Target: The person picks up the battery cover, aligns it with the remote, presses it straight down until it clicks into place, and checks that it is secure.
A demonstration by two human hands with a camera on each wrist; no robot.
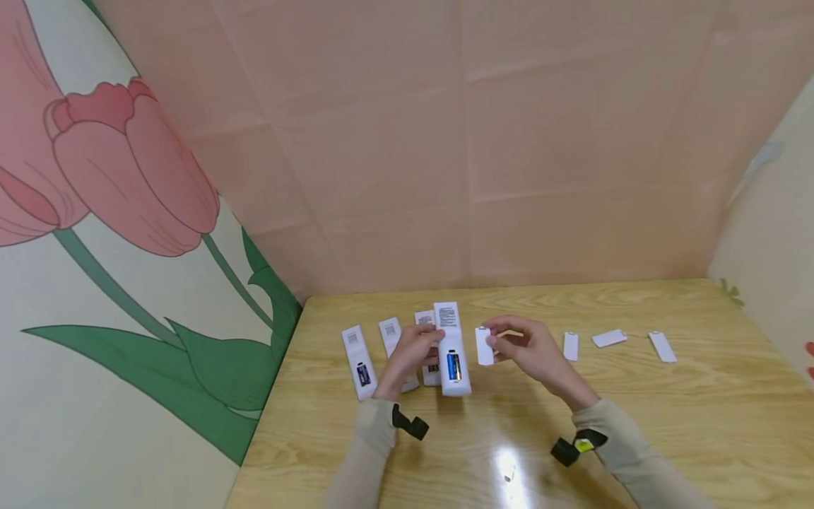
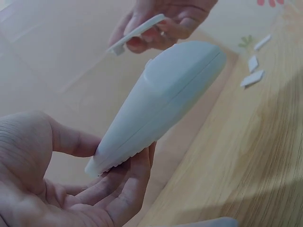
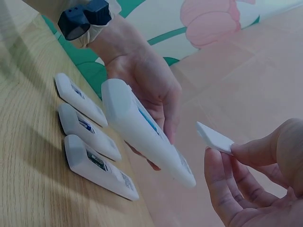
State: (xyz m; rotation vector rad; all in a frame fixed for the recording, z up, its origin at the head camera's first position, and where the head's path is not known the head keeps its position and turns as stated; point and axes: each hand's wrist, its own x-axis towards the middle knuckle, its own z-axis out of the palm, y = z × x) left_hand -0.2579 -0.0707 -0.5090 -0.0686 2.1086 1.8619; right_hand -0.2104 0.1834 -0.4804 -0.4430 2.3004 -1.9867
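Observation:
A white remote control [image 1: 449, 322] is held up off the table, its back toward the head camera. My left hand [image 1: 412, 352] grips it by the end with the printed label, thumb on one side and fingers on the other. Its battery compartment is uncovered and shows blue batteries [image 1: 453, 366]. To the right of it, my right hand [image 1: 529, 351] pinches a white battery cover [image 1: 484, 346] between thumb and fingers. In the right wrist view the cover [image 3: 215, 137] is tilted and apart from the remote [image 3: 137, 127].
Three more white remotes [image 3: 102, 172] lie back-up on the wooden table [image 1: 305, 438], left of and behind the held one, with uncovered battery compartments. Three loose covers [image 1: 571, 346] lie at the right. A pink backdrop [image 1: 470, 141] stands behind the table; a tulip-patterned wall [image 1: 127, 177] borders the left.

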